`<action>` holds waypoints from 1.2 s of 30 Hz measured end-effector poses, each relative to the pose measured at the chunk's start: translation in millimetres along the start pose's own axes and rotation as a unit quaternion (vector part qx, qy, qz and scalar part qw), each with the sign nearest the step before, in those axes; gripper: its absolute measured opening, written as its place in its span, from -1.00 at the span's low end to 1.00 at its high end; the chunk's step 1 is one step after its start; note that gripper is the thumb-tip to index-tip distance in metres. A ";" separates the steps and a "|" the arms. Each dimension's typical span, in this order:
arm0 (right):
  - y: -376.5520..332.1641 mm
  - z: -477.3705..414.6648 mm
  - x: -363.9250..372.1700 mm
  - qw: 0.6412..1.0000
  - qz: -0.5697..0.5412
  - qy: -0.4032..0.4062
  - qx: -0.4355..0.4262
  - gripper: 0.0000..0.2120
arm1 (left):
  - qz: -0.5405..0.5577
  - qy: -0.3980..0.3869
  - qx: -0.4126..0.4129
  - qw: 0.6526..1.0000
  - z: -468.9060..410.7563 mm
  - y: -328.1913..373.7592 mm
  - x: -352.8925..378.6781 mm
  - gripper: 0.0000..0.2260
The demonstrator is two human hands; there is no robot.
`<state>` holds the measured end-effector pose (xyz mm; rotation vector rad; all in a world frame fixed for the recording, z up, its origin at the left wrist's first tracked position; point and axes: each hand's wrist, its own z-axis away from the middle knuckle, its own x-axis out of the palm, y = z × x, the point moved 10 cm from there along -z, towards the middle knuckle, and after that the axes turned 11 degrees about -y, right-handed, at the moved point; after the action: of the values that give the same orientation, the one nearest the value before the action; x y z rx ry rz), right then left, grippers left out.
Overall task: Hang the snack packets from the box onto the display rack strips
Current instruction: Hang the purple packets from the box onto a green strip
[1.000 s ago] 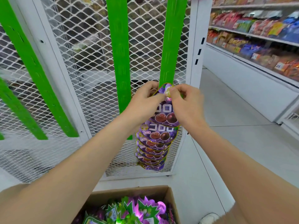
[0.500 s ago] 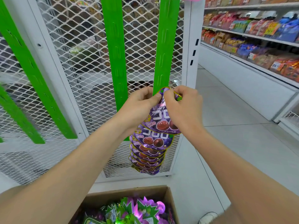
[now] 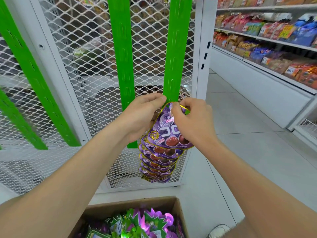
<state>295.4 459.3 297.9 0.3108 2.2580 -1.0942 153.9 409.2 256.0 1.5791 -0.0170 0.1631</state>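
A purple snack packet [image 3: 167,133] is held against the right green display strip [image 3: 175,54], at the top of a column of several hung purple packets [image 3: 157,164]. My left hand [image 3: 142,115] pinches the packet's top left edge beside the strip. My right hand [image 3: 193,121] pinches its top right, covering part of the packet's face. The packet's hanging hole is hidden by my fingers. A cardboard box [image 3: 176,206] with green and purple packets [image 3: 142,224] sits on the floor below.
A second green strip [image 3: 120,54] hangs bare to the left, with two more slanted green strips [image 3: 34,74] on the adjoining white mesh panel [image 3: 149,40]. Stocked store shelves [image 3: 267,36] line the right. A shoe [image 3: 217,230] stands beside the box on the tiled floor.
Both hands and the packet sit slightly lower in view; the packet's top stays at the strip's lower part. My right fingers have shifted over the packet's top.
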 end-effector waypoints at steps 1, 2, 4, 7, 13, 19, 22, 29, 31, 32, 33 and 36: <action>-1.6 0.5 -1.8 1.000 -0.002 0.006 -0.009 -0.62 | -0.002 0.001 0.004 1.000 0.3 1.0 1.2 -0.82; -3.4 1.3 -4.4 1.000 -0.007 0.016 -0.020 -0.62 | -0.006 0.001 0.009 1.000 0.4 2.0 2.0 -0.80; -6.4 2.7 -11.6 0.998 -0.023 0.041 -0.033 -0.66 | -0.014 0.002 0.016 1.000 1.0 3.9 2.3 -0.78; -7.8 2.0 -17.1 0.997 -0.030 0.056 -0.033 -0.68 | -0.018 0.001 0.018 1.000 3.3 6.8 1.7 -0.78; -8.7 1.1 -6.6 0.999 -0.001 0.028 -0.024 -0.62 | -0.023 -0.003 0.016 1.000 2.9 7.5 2.1 -0.81; -0.7 -1.4 1.1 0.999 0.042 0.001 -0.021 -0.59 | -0.039 -0.003 0.029 0.999 1.6 5.7 0.9 -0.78; 10.2 -3.3 12.6 0.995 0.079 -0.063 -0.026 -0.53 | -0.192 0.025 0.095 0.976 4.2 11.3 -7.4 -0.83; 35.8 17.1 16.8 0.992 0.092 -0.077 0.037 -0.76 | -0.507 0.142 0.162 0.835 60.4 -16.8 -7.3 -0.58; 48.2 36.5 21.6 0.986 0.110 -0.094 0.081 -0.67 | -0.549 0.125 0.137 0.815 78.8 -45.8 -5.6 -0.64; 50.9 48.6 26.7 0.981 0.125 -0.116 0.091 -0.67 | -0.559 0.078 0.111 0.818 83.7 -65.4 -2.3 -0.69; 51.4 61.7 36.8 0.973 0.145 -0.153 0.091 -0.72 | -0.562 0.010 0.066 0.825 88.1 -90.1 1.3 -0.75; 64.0 124.8 93.0 0.901 0.180 -0.379 0.107 -0.81 | -0.597 -0.187 -0.102 0.773 118.7 -170.7 10.6 -0.88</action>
<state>302.7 398.6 141.1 0.3051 1.3324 -1.0262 194.8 294.8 86.9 1.1217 0.6314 -1.1220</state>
